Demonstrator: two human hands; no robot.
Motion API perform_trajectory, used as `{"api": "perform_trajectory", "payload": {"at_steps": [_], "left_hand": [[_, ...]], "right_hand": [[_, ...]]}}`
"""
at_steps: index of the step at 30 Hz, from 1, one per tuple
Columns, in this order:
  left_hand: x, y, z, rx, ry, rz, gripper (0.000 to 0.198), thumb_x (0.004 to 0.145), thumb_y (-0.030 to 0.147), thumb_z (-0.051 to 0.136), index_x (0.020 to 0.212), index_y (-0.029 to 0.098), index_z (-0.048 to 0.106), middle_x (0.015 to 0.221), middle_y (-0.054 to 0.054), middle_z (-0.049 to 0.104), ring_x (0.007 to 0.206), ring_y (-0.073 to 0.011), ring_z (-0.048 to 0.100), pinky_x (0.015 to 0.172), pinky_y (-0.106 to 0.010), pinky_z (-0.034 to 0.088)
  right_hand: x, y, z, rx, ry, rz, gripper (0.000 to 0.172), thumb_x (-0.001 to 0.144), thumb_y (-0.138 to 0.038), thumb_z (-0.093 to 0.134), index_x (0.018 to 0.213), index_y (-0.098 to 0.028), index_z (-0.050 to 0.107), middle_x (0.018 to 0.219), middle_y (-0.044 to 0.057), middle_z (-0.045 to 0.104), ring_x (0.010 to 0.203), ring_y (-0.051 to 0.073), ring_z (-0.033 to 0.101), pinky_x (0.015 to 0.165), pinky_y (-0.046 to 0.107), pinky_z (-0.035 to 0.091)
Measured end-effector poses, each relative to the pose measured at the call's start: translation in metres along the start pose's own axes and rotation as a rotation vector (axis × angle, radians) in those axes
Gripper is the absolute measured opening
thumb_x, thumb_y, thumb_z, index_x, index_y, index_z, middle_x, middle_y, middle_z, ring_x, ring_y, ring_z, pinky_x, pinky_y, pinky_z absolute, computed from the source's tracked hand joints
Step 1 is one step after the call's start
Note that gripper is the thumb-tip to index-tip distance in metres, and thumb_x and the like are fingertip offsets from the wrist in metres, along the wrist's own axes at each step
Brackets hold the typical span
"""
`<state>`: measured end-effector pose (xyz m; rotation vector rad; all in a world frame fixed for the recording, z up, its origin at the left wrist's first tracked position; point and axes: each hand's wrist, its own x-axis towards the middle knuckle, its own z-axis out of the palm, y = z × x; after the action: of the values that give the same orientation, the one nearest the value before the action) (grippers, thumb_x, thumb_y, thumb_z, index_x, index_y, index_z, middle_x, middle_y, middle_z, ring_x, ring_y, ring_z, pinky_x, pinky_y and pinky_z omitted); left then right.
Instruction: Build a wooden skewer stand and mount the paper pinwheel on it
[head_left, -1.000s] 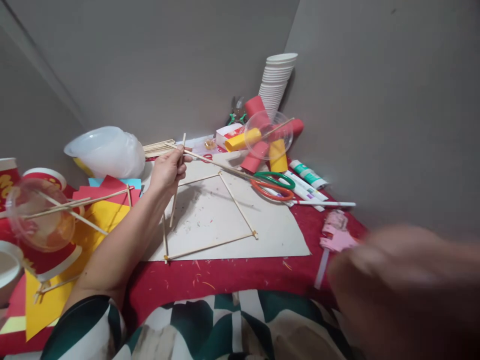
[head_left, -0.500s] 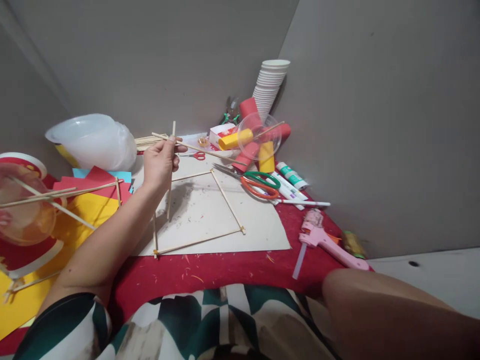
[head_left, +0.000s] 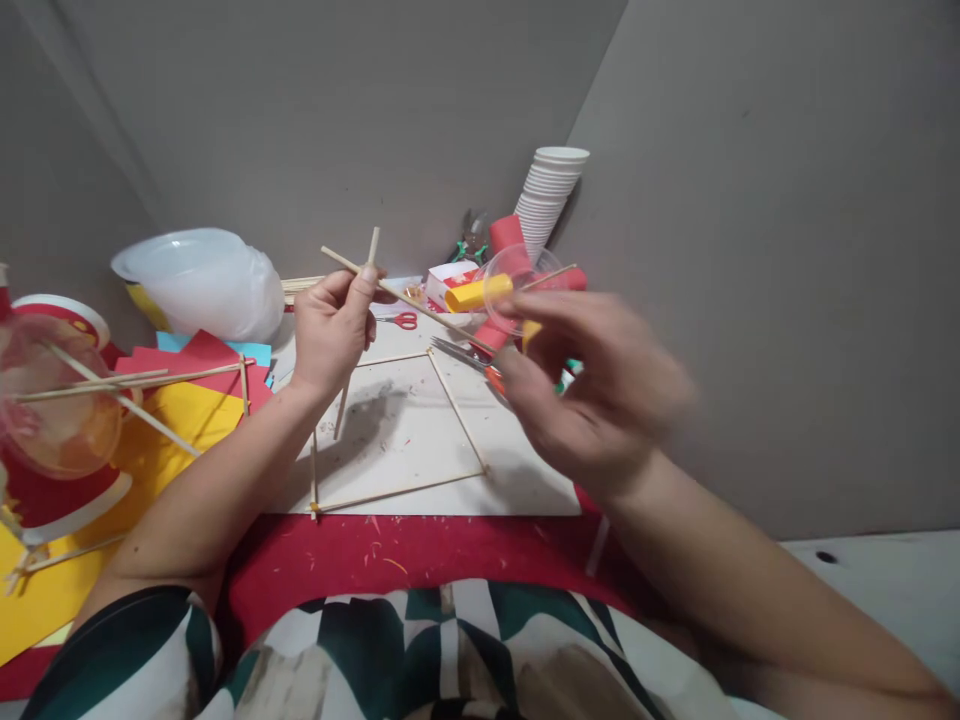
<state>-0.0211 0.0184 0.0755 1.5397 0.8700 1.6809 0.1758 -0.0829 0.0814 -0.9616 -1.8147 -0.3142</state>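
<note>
My left hand (head_left: 337, 325) pinches two thin wooden sticks (head_left: 424, 302) where they cross, held up above a white board (head_left: 420, 420). One stick slants down to the right; the other runs nearly upright behind the fingers. My right hand (head_left: 592, 385), blurred by motion, is beside the lower right end of the slanting stick, thumb and forefinger apart. Whether it touches the stick I cannot tell. On the board under both hands lies a four-sided frame of sticks (head_left: 401, 490), with yellowish bindings at some corners.
Large scissors (head_left: 457, 350) lie partly behind my right hand. Small red scissors (head_left: 405, 320), rolled coloured paper (head_left: 480, 292), a clear lid (head_left: 495, 262) and stacked white cups (head_left: 551, 200) are behind. Left are yellow paper (head_left: 180, 420), another stick structure (head_left: 150, 380) and a plastic-wrapped bowl (head_left: 202, 285).
My right hand has come into view from the right, reaching to the slanting stick's end and covering the scissors' handles. My left hand, still gripping the sticks, has shifted slightly right in the picture.
</note>
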Motion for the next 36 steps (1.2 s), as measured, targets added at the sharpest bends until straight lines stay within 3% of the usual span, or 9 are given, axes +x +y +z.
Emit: {"api": "perform_trajectory", "payload": {"at_steps": [2,4,8,11,18,24,29,32,36], "left_hand": [[-0.003,0.004,-0.001,0.028,-0.018,0.052,0.04,0.087,0.054,0.07,0.073,0.016,0.069,0.067,-0.002,0.072,0.037,-0.0034,0.043,0.035,-0.02,0.03],[-0.006,0.007,-0.001,0.037,-0.052,0.062,0.041,0.087,0.054,0.07,0.072,0.016,0.07,0.064,-0.002,0.069,0.037,-0.0037,0.041,0.035,-0.02,0.028],[-0.01,0.005,0.001,0.015,-0.115,0.022,0.038,0.086,0.053,0.07,0.078,0.017,0.074,0.052,0.002,0.058,0.038,-0.0052,0.039,0.037,-0.021,0.027],[-0.011,0.002,0.002,-0.02,-0.115,-0.033,0.037,0.085,0.053,0.072,0.079,0.016,0.075,0.049,0.003,0.052,0.039,-0.0047,0.035,0.038,-0.021,0.025],[-0.011,-0.001,0.006,-0.075,-0.18,-0.262,0.045,0.073,0.052,0.081,0.057,0.015,0.061,0.051,0.003,0.051,0.039,-0.0019,0.032,0.038,-0.019,0.022],[-0.01,-0.001,0.009,-0.044,-0.212,-0.323,0.048,0.067,0.061,0.082,0.07,0.016,0.066,0.052,0.004,0.055,0.037,-0.0037,0.035,0.036,-0.02,0.021],[-0.014,-0.006,0.009,0.092,-0.252,-0.208,0.054,0.077,0.062,0.074,0.054,0.016,0.055,0.05,0.004,0.046,0.041,-0.0034,0.031,0.038,-0.02,0.021],[-0.016,-0.01,0.008,0.197,-0.247,-0.101,0.053,0.084,0.06,0.068,0.057,0.017,0.058,0.052,0.003,0.047,0.042,-0.0046,0.035,0.039,-0.02,0.024],[-0.015,-0.008,0.009,0.22,-0.219,-0.096,0.045,0.086,0.058,0.066,0.068,0.017,0.064,0.054,0.003,0.054,0.039,-0.0051,0.038,0.035,-0.02,0.029]], "right_hand": [[0.003,0.012,0.017,-0.054,-0.05,-0.009,0.035,0.095,-0.036,0.063,0.126,-0.021,0.065,0.109,0.009,0.076,0.068,0.017,0.067,0.07,0.035,0.057],[0.004,0.027,0.036,-0.133,-0.152,0.021,0.04,0.093,-0.036,0.065,0.129,-0.016,0.065,0.108,0.012,0.077,0.077,0.022,0.072,0.069,0.036,0.056],[0.002,0.046,0.062,-0.151,-0.296,0.064,0.032,0.098,-0.027,0.055,0.124,-0.019,0.071,0.112,0.009,0.078,0.096,0.025,0.075,0.076,0.035,0.057],[-0.001,0.049,0.066,-0.11,-0.331,0.073,0.034,0.1,-0.025,0.051,0.127,-0.021,0.072,0.114,0.007,0.078,0.095,0.023,0.075,0.076,0.033,0.056],[-0.005,0.05,0.067,-0.105,-0.358,0.133,0.033,0.1,-0.027,0.054,0.125,-0.025,0.073,0.106,0.004,0.08,0.089,0.022,0.075,0.067,0.029,0.05],[-0.007,0.051,0.071,-0.005,-0.416,0.222,0.032,0.101,-0.025,0.053,0.126,-0.024,0.073,0.114,0.005,0.078,0.097,0.021,0.073,0.076,0.029,0.051],[-0.007,0.053,0.078,0.002,-0.48,0.274,0.029,0.1,-0.023,0.052,0.119,-0.021,0.074,0.108,0.007,0.078,0.092,0.021,0.07,0.074,0.03,0.047],[-0.005,0.057,0.086,-0.004,-0.517,0.272,0.027,0.1,-0.024,0.051,0.114,-0.02,0.074,0.1,0.008,0.077,0.086,0.021,0.068,0.068,0.03,0.043],[0.002,0.064,0.098,0.018,-0.507,0.237,0.028,0.1,-0.023,0.049,0.112,-0.019,0.074,0.097,0.009,0.074,0.082,0.02,0.063,0.066,0.03,0.038]]}}
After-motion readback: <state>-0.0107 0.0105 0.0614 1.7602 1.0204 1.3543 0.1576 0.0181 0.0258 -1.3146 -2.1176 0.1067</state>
